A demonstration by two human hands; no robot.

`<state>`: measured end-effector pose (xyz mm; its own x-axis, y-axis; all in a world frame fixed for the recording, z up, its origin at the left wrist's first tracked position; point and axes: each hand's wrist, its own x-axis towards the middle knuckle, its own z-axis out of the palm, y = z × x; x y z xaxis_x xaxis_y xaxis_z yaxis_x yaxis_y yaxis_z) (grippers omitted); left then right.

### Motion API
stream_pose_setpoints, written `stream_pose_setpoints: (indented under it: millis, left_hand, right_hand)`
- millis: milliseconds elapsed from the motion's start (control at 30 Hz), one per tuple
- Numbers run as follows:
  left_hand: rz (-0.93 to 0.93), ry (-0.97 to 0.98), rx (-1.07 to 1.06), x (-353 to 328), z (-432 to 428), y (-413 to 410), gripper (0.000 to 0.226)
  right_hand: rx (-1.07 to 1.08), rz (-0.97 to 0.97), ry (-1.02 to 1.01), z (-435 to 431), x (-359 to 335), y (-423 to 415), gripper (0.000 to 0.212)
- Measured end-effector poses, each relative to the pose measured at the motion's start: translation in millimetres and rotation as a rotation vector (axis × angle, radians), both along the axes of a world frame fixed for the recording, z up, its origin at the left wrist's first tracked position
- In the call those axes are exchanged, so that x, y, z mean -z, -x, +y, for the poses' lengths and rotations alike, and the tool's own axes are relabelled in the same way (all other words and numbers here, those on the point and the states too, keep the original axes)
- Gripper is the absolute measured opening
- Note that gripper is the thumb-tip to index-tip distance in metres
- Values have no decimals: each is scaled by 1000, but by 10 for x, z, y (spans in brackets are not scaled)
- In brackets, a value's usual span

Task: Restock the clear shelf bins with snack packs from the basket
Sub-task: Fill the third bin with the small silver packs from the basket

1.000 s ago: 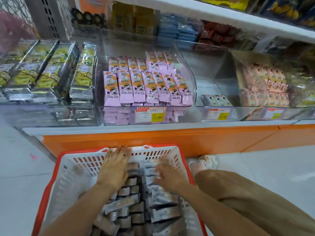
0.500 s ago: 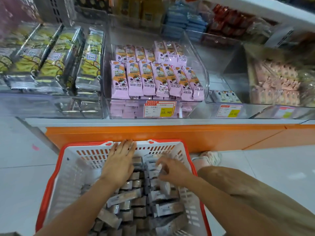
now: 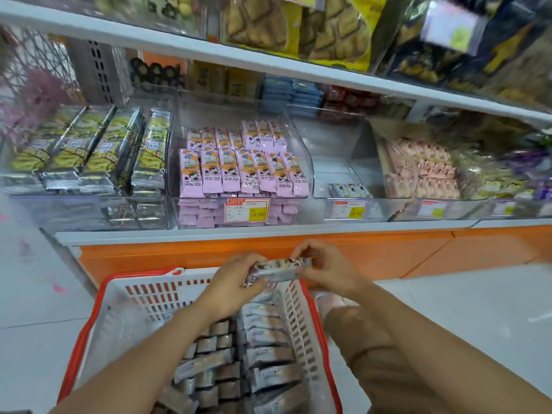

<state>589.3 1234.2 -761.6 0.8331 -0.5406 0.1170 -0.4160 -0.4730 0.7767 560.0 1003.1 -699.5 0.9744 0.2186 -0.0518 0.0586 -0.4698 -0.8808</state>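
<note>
A white basket with a red rim point(image 3: 89, 327) sits on the floor before me, holding several grey-and-brown snack packs point(image 3: 268, 354). Both hands are raised above its far edge with a small stack of those packs point(image 3: 276, 269) between them. My left hand point(image 3: 236, 282) grips the stack's left end and my right hand point(image 3: 324, 268) pinches its right end. On the low shelf ahead, one clear bin point(image 3: 358, 186) holds only a few matching packs point(image 3: 349, 190) at its front; most of it is bare.
The neighbouring clear bin point(image 3: 301, 150) is packed with pink packs point(image 3: 236, 171). Long silver-yellow packs point(image 3: 89, 150) fill the left bin, peach packs point(image 3: 424, 174) the right one. An orange plinth point(image 3: 418, 252) runs under the shelf. My bent knee point(image 3: 373, 339) is beside the basket.
Both hands have come up out of the basket, now holding a stack of packs between them above its far rim. My view has tilted up toward the shelves.
</note>
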Motion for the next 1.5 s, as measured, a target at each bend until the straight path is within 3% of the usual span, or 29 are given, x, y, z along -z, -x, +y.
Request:
stream_pose_setpoints:
  millis: [267, 433, 533, 667, 933, 1067, 1333, 1500]
  left_hand:
    - [-306, 104, -32, -597, -263, -12, 42]
    - [-606, 117, -205, -927, -464, -47, 51]
    - [-681, -59, -199, -966, -557, -168, 59]
    - [-718, -327, -220, -875, -661, -297, 70]
    - [-877, -503, -278, -549, -675, -459, 86]
    - [-922, -514, -312, -512, -693, -482, 82]
    - [-900, -521, -317, -480, -711, -494, 86]
    - [-877, -528, -296, -503, -704, -481, 88]
  right_hand:
    - [-51, -121, 120, -311, -582, 180, 31]
    - [114, -239, -2, -579, -989, 126, 24]
    - [337, -289, -82, -696, -1153, -30, 20]
    - [502, -316, 32, -828, -1074, -434, 17]
    - [621, -100, 454, -823, -814, -1161, 23]
    - [626, -11, 648, -813, -730, -1326, 16]
    - [456, 194, 818, -753, -835, -1364, 24]
    - [512, 189, 799, -793, -811, -1347, 25]
